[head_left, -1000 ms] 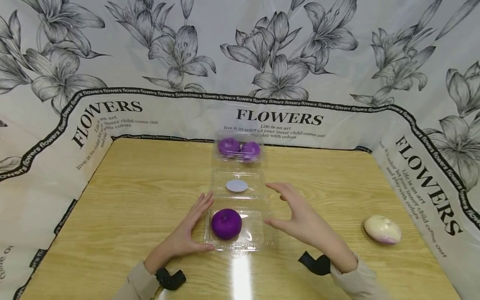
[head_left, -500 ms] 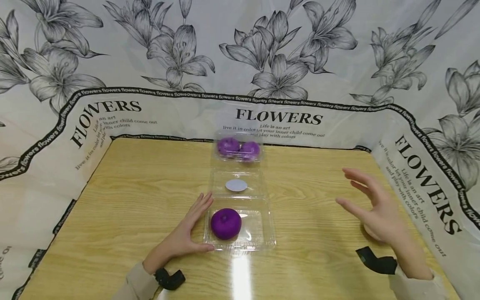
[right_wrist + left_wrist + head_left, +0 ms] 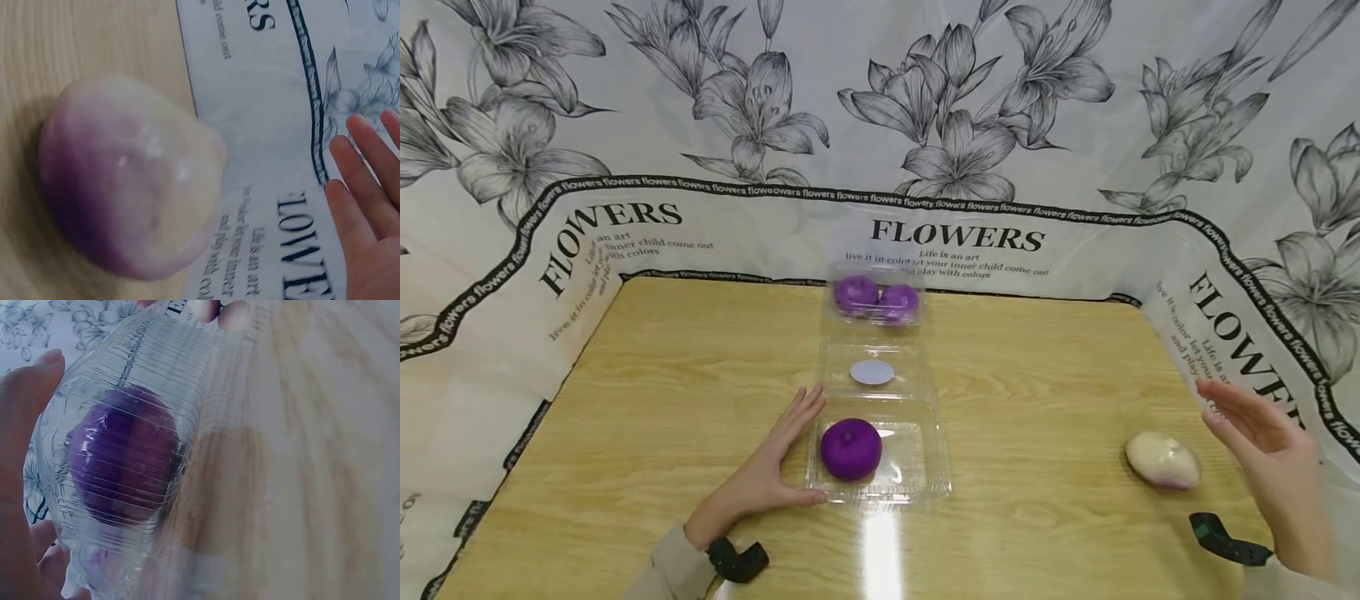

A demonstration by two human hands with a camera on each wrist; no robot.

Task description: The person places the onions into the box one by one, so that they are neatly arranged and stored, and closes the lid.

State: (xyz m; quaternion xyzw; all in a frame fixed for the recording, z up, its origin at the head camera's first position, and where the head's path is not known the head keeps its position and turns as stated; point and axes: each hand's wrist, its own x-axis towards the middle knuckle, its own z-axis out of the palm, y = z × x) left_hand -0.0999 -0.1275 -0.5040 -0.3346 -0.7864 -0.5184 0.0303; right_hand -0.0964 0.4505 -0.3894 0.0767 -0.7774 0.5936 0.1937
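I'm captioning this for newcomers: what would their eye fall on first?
Probably the deep purple round object in the near half of the clear plastic container, beside the left hand. Next, the cream-and-purple object lying on the table to the right, near the right hand. Behind, bold black FLOWERS lettering stands out on the white backdrop.

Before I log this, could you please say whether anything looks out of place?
Nothing looks spilled or damaged. Only the cream-and-purple vegetable stands out: it lies on the table near the right hand, apart from the purple one in the open clear container.
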